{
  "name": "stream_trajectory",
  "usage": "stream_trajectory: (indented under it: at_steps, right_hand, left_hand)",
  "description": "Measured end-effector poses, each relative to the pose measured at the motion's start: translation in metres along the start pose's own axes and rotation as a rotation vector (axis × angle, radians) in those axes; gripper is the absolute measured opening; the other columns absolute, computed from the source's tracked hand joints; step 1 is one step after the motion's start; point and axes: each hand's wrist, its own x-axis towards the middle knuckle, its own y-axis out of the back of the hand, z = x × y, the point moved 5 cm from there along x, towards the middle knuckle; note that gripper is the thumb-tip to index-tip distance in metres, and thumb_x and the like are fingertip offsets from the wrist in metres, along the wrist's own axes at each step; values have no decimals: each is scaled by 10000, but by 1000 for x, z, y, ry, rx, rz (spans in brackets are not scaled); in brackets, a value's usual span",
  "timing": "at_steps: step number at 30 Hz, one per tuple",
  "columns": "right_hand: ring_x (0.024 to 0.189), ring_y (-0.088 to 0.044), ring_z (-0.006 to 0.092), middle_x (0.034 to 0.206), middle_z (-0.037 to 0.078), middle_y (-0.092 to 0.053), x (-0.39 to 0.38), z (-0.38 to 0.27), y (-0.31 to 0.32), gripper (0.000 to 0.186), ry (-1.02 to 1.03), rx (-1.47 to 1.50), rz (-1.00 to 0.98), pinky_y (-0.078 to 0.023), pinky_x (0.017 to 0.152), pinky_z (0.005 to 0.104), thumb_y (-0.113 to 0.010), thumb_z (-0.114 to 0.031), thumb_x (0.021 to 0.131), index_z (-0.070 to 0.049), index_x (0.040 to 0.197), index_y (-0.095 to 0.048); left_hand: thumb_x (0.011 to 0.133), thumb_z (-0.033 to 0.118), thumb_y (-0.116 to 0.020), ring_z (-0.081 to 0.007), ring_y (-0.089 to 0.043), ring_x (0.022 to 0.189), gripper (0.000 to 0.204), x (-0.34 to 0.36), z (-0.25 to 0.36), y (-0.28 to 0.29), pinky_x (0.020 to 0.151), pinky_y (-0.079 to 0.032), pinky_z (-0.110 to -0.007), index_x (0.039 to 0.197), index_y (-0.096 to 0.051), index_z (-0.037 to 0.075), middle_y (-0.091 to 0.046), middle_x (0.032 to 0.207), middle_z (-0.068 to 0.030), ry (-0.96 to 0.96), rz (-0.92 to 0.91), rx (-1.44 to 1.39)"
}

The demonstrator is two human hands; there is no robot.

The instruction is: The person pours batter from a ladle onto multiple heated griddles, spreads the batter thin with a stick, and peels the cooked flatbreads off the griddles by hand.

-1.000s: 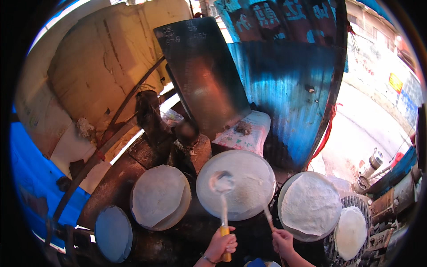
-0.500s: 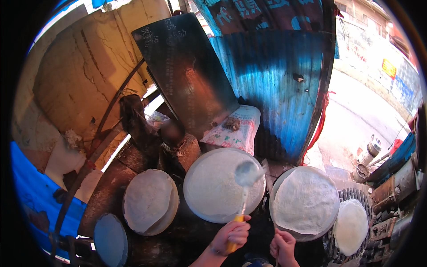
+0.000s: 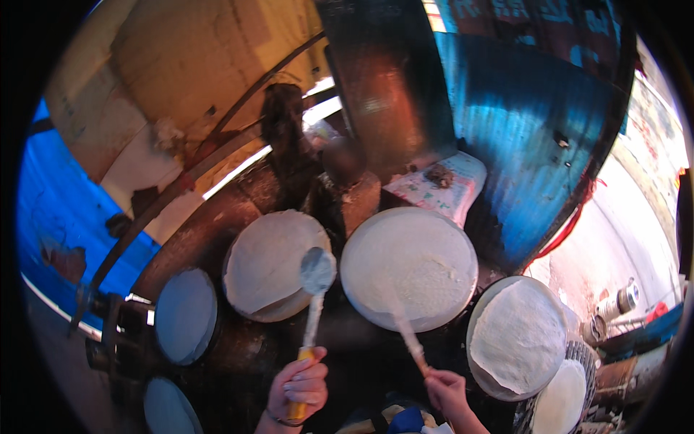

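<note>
My left hand (image 3: 298,387) grips the yellow handle of a metal ladle (image 3: 317,270), whose bowl hangs over the right edge of the left-middle griddle, beside the central one. My right hand (image 3: 445,390) holds a thin, blurred spatula (image 3: 407,334) by its wooden handle, its pale blade reaching over the central round griddle (image 3: 408,246), which carries a pale coating. The left-middle griddle (image 3: 269,260) and the right griddle (image 3: 516,340) each bear a thin pale flatbread. A smaller flatbread (image 3: 560,394) lies on a ridged grate at far right.
More round plates (image 3: 185,315) stand at the left. Behind are a dark upright board (image 3: 390,79), a printed sack (image 3: 448,188), a rusty block (image 3: 358,202), blue corrugated metal (image 3: 528,145), a curved bar (image 3: 130,231) and blue sheeting (image 3: 58,188). A metal canister (image 3: 618,300) stands at right.
The ladle has moved left, off the central griddle. The spatula in my right hand now reaches over the central griddle. The whole view has shifted and tilted, showing another plate at lower left.
</note>
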Motion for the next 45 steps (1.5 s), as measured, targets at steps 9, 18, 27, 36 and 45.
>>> stream_trajectory:
  at_steps: [9, 18, 27, 36, 45]
  right_hand:
    - [375, -363, 47, 523, -49, -381, -9, -16, -56, 203, -224, 7, -209, -267, 319, 187, -547, -156, 865, -79, 1053, -535]
    - [368, -335, 44, 516, -51, -364, -11, -30, -179, 83, -15, -14, -232, -260, 324, 191, -542, -140, 857, -83, 807, -507]
    - [377, -371, 131, 494, -11, -362, 171, 30, -298, 257, -293, 54, -229, -270, 313, 269, -587, -269, 826, -77, 690, -485]
    - [815, -586, 256, 973, 138, -584, 208, -61, -380, 647, 739, -495, -99, -464, 745, 332, -667, -113, 660, -9, 1248, -418]
    - [483, -486, 121, 597, 21, -519, 123, -120, -337, 167, 303, -74, -185, -387, 434, 262, -638, -155, 730, -1, 740, -574]
  left_hand:
    - [901, 103, -383, -39, -364, 421, 214, -161, 68, 2, 402, -347, -187, 1104, -453, 101, -372, 587, 15, -881, 165, 451]
    - [937, 119, -308, -72, -380, 437, 286, -250, 4, 41, 399, -357, -197, 1165, -427, -6, -355, 603, -21, -665, -159, -88]
    - [935, 121, -309, -78, -391, 455, 272, -251, 2, 71, 443, -383, -221, 1150, -403, -18, -332, 588, -9, -877, -266, -223]
    - [937, 120, -301, -75, -385, 461, 267, -221, 29, 50, 420, -369, -205, 1128, -414, -27, -330, 599, -7, -989, -281, -153]
    - [951, 149, -279, -73, -375, 455, 295, -193, 44, 46, 436, -365, -212, 1131, -426, -31, -336, 598, -5, -928, -261, -117]
